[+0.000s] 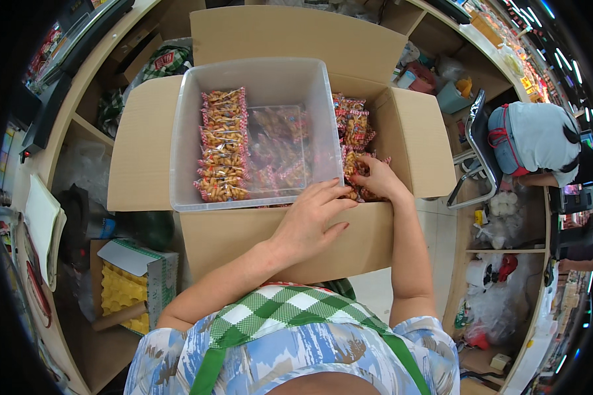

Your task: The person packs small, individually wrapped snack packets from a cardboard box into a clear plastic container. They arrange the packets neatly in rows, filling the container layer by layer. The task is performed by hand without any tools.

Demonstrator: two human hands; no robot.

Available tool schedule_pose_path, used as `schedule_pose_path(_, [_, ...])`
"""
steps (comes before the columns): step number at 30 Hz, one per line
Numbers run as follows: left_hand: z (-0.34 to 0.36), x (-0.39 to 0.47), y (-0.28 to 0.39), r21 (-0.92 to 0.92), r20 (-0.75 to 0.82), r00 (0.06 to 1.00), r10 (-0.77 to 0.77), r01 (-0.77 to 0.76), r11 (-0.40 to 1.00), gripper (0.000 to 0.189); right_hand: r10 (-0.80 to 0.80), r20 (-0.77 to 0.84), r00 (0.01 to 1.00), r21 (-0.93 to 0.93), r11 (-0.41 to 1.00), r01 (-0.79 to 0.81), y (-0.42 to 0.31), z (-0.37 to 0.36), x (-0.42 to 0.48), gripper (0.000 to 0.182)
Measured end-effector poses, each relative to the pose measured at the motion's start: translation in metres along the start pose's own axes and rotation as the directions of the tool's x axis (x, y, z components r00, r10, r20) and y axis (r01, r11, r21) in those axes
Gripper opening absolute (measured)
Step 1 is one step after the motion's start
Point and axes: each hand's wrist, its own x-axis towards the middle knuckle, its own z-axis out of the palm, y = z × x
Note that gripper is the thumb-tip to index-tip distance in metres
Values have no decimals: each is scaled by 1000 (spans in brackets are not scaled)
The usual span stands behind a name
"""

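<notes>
A translucent plastic tub [257,66] sits over the left part of an open cardboard box [286,242]. Inside the tub, a row of snack packets [225,148] with red-checked edges stands along the left side. More packets show blurred through its clear bottom. My left hand [314,212] rests at the tub's front right corner, fingers spread and holding nothing. To the right of the tub, my right hand [380,177] reaches down into the box, fingers curled against loose snack packets [356,126]. Whether it grips one is hidden by the fingers.
Box flaps stick out left [143,148] and right [422,140]. A carton with yellow egg trays [123,291] stands at lower left. Wooden shelving curves around both sides. At right, a person [533,138] is bent forward beside a metal-framed chair [477,148].
</notes>
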Motion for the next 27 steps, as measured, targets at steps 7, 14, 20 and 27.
schedule_pose_path(7, [-7,1,2,-167,-97,991,-95,77,983,34,21,-168,986,-77,996,-34,-22,-3,2,44])
schedule_pose_path(14, [-19,8,-5,-678,-38,903,-429,292,675,33,90,-773,628,234,960,151,-50,-12,-41,19])
schedule_pose_path(20, [-24,14,-2,-948,139,830,-540,269,171,39,-462,-761,455,-147,807,572,-129,-1,-84,31])
schedule_pose_path(27, [-29,11,-1,-989,13,800,-600,100,111,27,99,-608,788,753,386,532,-159,31,-88,26])
